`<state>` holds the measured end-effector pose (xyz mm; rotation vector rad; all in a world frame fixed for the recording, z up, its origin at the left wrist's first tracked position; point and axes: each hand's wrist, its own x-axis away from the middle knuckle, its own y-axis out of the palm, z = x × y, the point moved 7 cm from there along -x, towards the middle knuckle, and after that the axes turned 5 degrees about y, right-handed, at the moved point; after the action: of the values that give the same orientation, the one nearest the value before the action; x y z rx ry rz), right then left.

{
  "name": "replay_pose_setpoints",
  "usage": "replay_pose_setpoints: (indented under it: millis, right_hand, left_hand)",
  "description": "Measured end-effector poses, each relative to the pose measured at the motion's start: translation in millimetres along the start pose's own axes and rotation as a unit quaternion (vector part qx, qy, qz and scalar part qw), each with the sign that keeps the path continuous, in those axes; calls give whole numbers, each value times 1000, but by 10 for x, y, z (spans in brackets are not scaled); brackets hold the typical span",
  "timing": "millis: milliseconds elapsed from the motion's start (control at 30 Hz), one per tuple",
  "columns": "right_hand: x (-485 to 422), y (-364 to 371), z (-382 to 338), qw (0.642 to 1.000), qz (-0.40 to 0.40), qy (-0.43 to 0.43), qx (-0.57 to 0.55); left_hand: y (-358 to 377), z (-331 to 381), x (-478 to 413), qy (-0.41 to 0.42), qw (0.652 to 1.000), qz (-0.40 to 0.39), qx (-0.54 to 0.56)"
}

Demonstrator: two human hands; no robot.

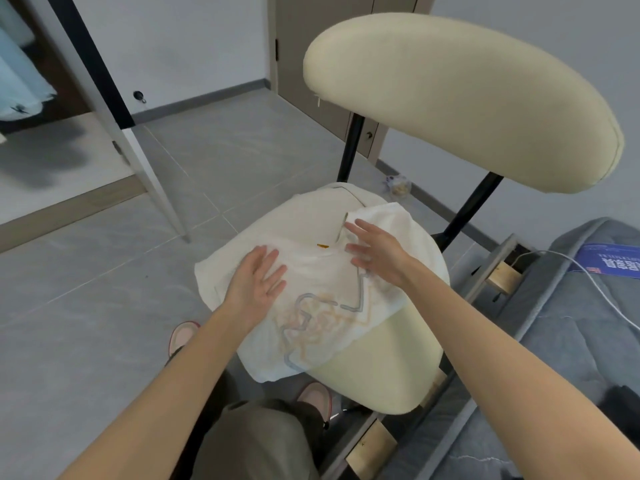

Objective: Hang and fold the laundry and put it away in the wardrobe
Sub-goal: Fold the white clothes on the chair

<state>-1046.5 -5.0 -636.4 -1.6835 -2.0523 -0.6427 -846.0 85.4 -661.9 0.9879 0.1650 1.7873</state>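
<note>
Bare forearms (194, 375) lead to 2 flat hands, fingers straight and gripping nothing: the left hand (258, 284) presses the white T-shirt (318, 327), the right hand (375, 249) spreads over its folded-in sleeve near the collar. The shirt lies across the cream chair seat (381, 368), overhanging its edge on the left. Smoothing outward from the middle should flatten wrinkles before the next fold.

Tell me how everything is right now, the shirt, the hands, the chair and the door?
Shirt: lying on the chair seat, one side folded over, part hanging off the edge.
Left hand: open, flat on the shirt.
Right hand: open, at the folded side.
Chair: upright, seat partly covered.
Door: shut.
</note>
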Motion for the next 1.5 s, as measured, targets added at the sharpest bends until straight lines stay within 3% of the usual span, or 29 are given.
replay_pose_setpoints:
  millis: [100, 167, 233, 300, 367, 467, 533, 567, 667, 833, 1067, 1267, 1500]
  right_hand:
    - [-34, -114, -52, 995, 84, -57, 24]
    - [31, -300, -75, 979, 168, -108, 37]
    - [161, -502, -69, 952, 248, -155, 92]
    - [288, -680, 23, 926, 308, -165, 145]
    - [390, -861, 174, 908, 362, -127, 170]
    - [498, -1059, 458, 906, 391, 2, 163]
    - [524, -1108, 646, 924, 370, 71, 67]
    - [514, -1099, 711, 936, 344, 81, 0]
    - [461, -1077, 716, 949, 290, 58, -107]
    - [338, -1056, 579, 929, 279, 79, -231]
    - [287, -1193, 442, 911, 368, -11, -185]
    - [601, -1364, 384, 891, 428, -46, -144]
    - [1294, -1813, 441, 868, 485, -41, -94]
  left_hand:
    - [-117, 95, -31, 71, 990, -8, -120]
    - [-106, 65, 45, 128, 952, -16, -279]
    - [26, -32, 173, 203, 868, -56, -450]
    - [190, -260, 289, 254, 737, -108, -618]
    - [255, -572, 391, 238, 615, -144, -738]
    - [180, -941, 517, 194, 494, -178, -829]
    - [109, -1024, 575, 203, 423, -175, -865]
    - [74, -1017, 587, 206, 404, -162, -876]
    - [12, -969, 610, 211, 379, -112, -894]
    - [27, -944, 615, 218, 372, -71, -899]
    - [94, -811, 612, 171, 359, -91, -913]
    - [281, -779, 880, 120, 407, -130, -896]
    - [669, -1024, 1372, 167, 470, -244, -831]
